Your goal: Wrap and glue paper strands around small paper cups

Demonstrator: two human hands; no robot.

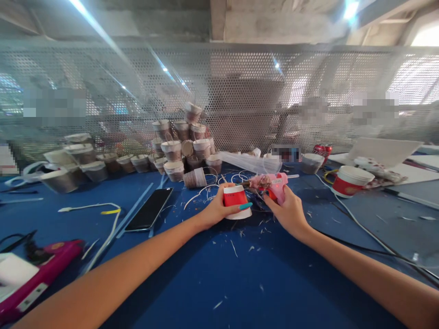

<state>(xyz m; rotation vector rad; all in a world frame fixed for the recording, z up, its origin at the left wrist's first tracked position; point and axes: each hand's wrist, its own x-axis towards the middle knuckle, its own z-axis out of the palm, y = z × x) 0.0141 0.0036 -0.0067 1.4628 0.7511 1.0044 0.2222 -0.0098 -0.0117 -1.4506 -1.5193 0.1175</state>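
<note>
My left hand (pixel 216 209) is closed around a red and white paper cup (pixel 236 196), which is turned with its wide rim down. In my right hand (pixel 287 211) is a pink hot glue gun (pixel 278 185) with a clear glue stick out of its back. The gun's nozzle points left and lies close by the upper part of the cup; I cannot tell if it touches. Behind the cup, thin white cord (pixel 209 188) lies in loose loops on the blue table (pixel 192 283).
Stacked brown cups with white rims (pixel 172 151) stand at the back. Left are a black phone (pixel 150 209) and a magenta power strip (pixel 51 269). On the right, another red and white cup (pixel 351 182) stands near trailing cables (pixel 372 235). A perforated screen (pixel 240 96) closes off the back.
</note>
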